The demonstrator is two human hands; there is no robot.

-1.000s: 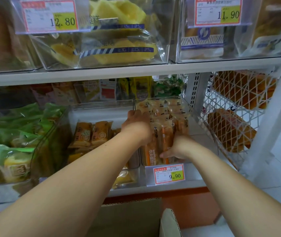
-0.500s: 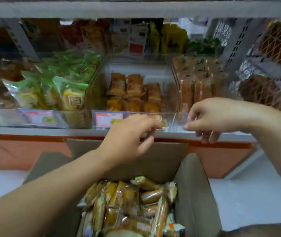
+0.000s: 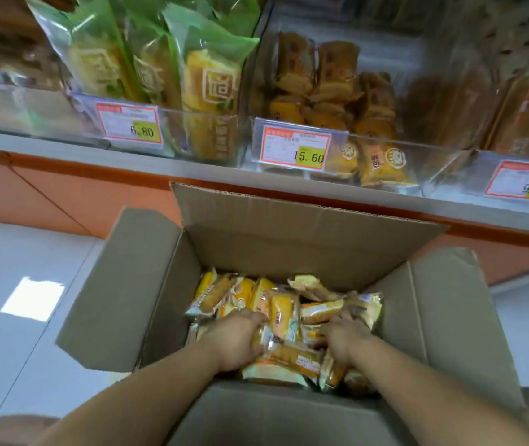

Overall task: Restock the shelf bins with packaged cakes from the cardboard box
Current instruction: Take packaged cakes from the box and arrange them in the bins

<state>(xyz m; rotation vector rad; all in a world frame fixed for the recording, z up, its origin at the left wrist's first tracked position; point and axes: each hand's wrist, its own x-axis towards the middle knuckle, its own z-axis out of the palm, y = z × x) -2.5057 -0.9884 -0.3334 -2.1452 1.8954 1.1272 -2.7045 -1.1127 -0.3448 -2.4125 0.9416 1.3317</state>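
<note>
Both hands — left hand (image 3: 236, 341), right hand (image 3: 343, 338) — curl around packaged cakes (image 3: 284, 312) heaped inside the open cardboard box (image 3: 121, 294)

Cardboard box (image 3: 289, 239) is sitting open on the floor just below the shelf, flaps splayed out, far flap standing up vs. the shelf edge. Packaged cakes (image 3: 284, 312) are lying jumbled in the bottom, yellow/orange wrappers w/ clear ends, pointing every way. Shelf bins (image 3: 305, 136) above are clear plastic, sitting side by side; middle one is holding similar orange packs, part full.
</note>
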